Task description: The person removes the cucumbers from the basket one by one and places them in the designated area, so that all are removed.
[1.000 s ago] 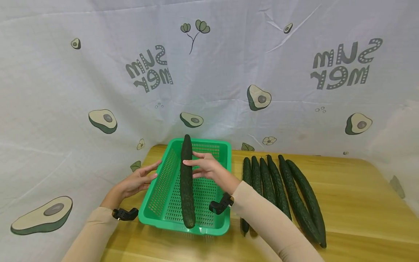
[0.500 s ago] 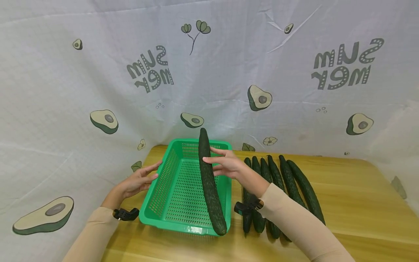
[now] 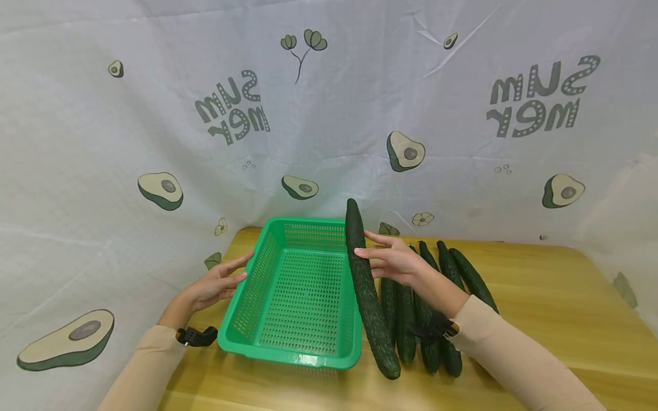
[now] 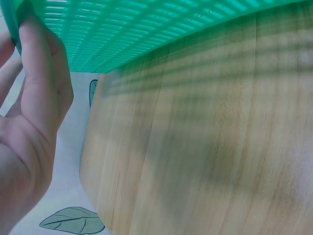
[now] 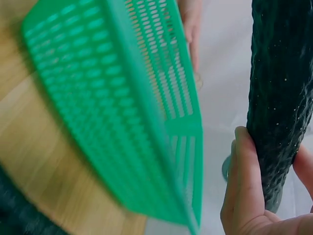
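Note:
My right hand (image 3: 393, 260) holds a long dark green cucumber (image 3: 367, 285) between thumb and fingers, above the table just beyond the basket's right rim. In the right wrist view, the fingers (image 5: 244, 176) and thumb press the bumpy skin of the cucumber (image 5: 279, 98) from opposite sides. The green plastic basket (image 3: 290, 361) has slotted walls, and its perforated floor shows bare. At its left rim my left hand (image 3: 216, 283) pinches the edge. In the left wrist view, that hand (image 4: 32, 107) reaches up to the rim beside the slotted wall (image 4: 127, 29).
Several more cucumbers (image 3: 406, 325) lie side by side on the wooden table (image 3: 545, 308) to the right, partly hidden by my right arm. A white curtain (image 3: 339, 114) printed with avocados hangs behind and along the left side.
My right hand has carried the cucumber rightward, from over the basket's middle to past its right rim. The left hand and basket have stayed in place.

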### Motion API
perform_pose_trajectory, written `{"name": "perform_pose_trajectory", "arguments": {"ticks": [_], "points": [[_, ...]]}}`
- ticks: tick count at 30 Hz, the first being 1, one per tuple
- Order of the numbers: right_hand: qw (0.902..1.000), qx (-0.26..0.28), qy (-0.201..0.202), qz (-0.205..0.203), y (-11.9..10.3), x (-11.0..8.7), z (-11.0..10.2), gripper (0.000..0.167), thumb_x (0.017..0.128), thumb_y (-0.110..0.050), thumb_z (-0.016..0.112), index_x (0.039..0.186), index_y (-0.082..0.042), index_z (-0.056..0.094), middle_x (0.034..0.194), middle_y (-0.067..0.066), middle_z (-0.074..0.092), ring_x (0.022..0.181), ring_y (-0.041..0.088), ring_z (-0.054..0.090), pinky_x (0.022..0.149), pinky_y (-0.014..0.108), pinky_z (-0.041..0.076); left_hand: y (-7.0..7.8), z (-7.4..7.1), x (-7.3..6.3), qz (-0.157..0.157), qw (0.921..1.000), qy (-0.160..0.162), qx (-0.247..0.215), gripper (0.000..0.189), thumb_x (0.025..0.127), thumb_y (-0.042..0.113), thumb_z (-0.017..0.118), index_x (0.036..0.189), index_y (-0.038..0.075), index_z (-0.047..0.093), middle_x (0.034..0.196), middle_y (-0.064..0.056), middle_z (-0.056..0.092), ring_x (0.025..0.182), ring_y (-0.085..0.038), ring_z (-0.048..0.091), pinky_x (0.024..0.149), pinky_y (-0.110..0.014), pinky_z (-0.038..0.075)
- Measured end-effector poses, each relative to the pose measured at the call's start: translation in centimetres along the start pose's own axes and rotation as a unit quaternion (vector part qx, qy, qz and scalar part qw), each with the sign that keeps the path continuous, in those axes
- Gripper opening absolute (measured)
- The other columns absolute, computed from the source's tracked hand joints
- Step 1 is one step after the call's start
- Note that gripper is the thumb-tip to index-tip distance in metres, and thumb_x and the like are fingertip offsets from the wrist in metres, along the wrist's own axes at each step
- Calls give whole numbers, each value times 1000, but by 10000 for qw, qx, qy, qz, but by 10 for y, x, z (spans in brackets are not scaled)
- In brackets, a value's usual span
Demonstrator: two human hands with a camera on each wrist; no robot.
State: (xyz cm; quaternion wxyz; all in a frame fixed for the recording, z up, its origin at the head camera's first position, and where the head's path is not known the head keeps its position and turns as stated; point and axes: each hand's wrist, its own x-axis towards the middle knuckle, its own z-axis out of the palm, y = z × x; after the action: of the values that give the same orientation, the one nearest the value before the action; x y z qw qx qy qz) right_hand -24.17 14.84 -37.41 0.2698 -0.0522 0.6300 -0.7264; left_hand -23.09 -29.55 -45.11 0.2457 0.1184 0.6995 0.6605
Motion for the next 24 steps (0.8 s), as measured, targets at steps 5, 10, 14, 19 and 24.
{"name": "perform_pose_trajectory", "arguments": {"ticks": [5, 10, 14, 19, 24], "points": [[9998, -12, 181, -54, 4, -16, -25, 77, 101, -7, 60, 162, -15, 13, 136, 21, 46, 56, 9, 29, 56, 26, 37, 0, -1, 1, -16, 9999, 12, 120, 67, 108, 15, 48, 162, 18, 10, 166, -11, -9, 118, -16, 60, 88, -33, 55], [9996, -197, 187, -1, 7, -31, -54, 79, 102, -11, 59, 162, -15, 8, 165, 21, -2, 74, 8, 50, 59, 25, 39, 0, -1, 1, -64, 9999, -5, 91, 67, 108, 14, 47, 162, 17, 8, 166, -9, -11, 120, -14, 58, 88, -33, 54], [9986, -496, 191, 66, 9, -43, -78, 80, 102, -15, 59, 161, -14, 5, 163, 24, -5, 107, 22, 60, 59, 25, 40, 0, -1, 0, -70, 10000, -23, 64, 68, 108, 15, 48, 162, 17, 7, 165, -12, -12, 123, -18, 56, 92, -36, 53], [9973, -636, 347, 129, 14, -57, -108, 83, 102, -16, 60, 160, -13, 1, 161, 29, -8, 140, 51, 25, 61, 27, 41, 0, -1, 1, -23, 10000, -80, -10, 67, 108, 14, 47, 162, 17, 7, 165, -14, -12, 120, -20, 59, 92, -37, 53], [9957, -800, 433, 146, 17, -73, -135, 83, 103, -15, 58, 159, -9, -2, 156, 30, 24, 106, 41, 60, 62, 29, 39, 0, -3, 0, 3, 9999, -135, 10, 67, 108, 12, 45, 162, 16, 6, 165, -13, -14, 114, -16, 63, 86, -34, 55]]}}
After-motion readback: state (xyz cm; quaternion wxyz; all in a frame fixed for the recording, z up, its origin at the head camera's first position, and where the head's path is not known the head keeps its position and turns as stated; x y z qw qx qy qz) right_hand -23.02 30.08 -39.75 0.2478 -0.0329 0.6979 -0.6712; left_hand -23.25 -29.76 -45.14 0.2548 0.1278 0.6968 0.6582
